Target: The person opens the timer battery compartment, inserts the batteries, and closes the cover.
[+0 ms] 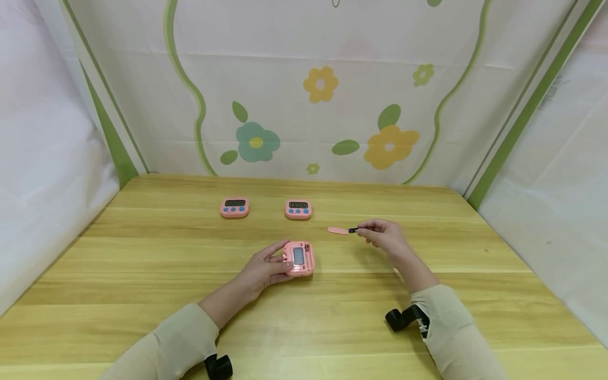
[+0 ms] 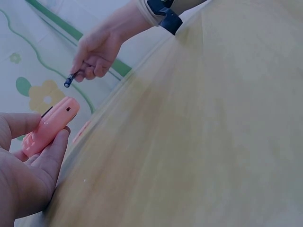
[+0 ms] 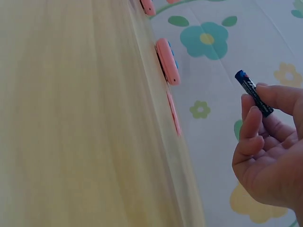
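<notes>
My left hand (image 1: 258,272) grips a pink digital timer (image 1: 304,268) above the table, its back turned up with a slot bared along the right side. In the left wrist view the timer (image 2: 49,128) sits between thumb and fingers, edge on. My right hand (image 1: 386,236) pinches a small dark battery (image 3: 253,92) between thumb and fingertips, held to the right of the timer. A pink battery cover (image 1: 338,230) lies on the table just left of the battery in the head view.
Two more pink timers with blue buttons, one at the left (image 1: 235,208) and one nearer the middle (image 1: 298,209), lie farther back on the wooden table (image 1: 142,253). Behind the table hangs a white curtain (image 1: 285,42) with printed flowers; white sheets flank both sides.
</notes>
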Demonstrator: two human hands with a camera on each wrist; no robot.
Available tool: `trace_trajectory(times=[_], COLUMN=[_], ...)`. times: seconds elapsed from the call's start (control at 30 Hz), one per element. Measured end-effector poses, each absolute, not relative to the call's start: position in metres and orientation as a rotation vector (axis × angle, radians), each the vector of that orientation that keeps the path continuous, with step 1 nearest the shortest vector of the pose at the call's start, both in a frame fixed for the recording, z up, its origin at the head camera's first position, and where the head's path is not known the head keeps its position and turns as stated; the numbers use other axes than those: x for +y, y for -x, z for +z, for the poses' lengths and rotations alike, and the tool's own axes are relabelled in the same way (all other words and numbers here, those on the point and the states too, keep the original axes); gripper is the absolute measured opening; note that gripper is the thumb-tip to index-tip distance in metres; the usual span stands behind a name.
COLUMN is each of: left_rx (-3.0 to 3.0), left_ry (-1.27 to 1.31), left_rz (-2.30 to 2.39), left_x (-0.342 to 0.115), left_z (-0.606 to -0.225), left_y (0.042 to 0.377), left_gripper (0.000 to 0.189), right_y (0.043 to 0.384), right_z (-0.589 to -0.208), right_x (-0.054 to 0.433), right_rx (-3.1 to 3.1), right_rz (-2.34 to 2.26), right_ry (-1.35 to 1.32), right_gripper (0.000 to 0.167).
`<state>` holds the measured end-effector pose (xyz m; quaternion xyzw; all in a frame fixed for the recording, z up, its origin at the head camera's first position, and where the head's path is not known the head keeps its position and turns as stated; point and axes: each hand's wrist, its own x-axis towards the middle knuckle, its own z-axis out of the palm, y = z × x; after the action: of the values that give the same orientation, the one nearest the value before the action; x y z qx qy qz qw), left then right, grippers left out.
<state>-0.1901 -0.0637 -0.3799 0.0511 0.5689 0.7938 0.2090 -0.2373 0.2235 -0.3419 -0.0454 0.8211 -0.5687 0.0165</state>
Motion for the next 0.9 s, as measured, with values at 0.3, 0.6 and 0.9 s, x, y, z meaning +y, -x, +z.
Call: trace_trajectory(times=[0.3, 0.6, 0.9], left_rx=[1.562, 1.581, 1.583], left_ry=[-0.134, -0.148, -0.140], left_rz=[2.218, 2.217, 2.213], left_x=[-0.064, -0.063, -0.063], left_z=[-0.382, -0.380, -0.380], left_y=[0.191, 0.191, 0.191], left_gripper=[0.063, 0.061, 0.061], right_y=[0.237, 0.233, 0.228], right_z=[-0.341, -0.345, -0.346], right_x=[0.201, 0.194, 0.189], right_rx=[2.434, 2.285, 2.196], right_rz=[-1.839, -1.937, -1.917], right_ry=[0.200, 0.227, 0.267], right_gripper=[0.028, 0.029, 0.032])
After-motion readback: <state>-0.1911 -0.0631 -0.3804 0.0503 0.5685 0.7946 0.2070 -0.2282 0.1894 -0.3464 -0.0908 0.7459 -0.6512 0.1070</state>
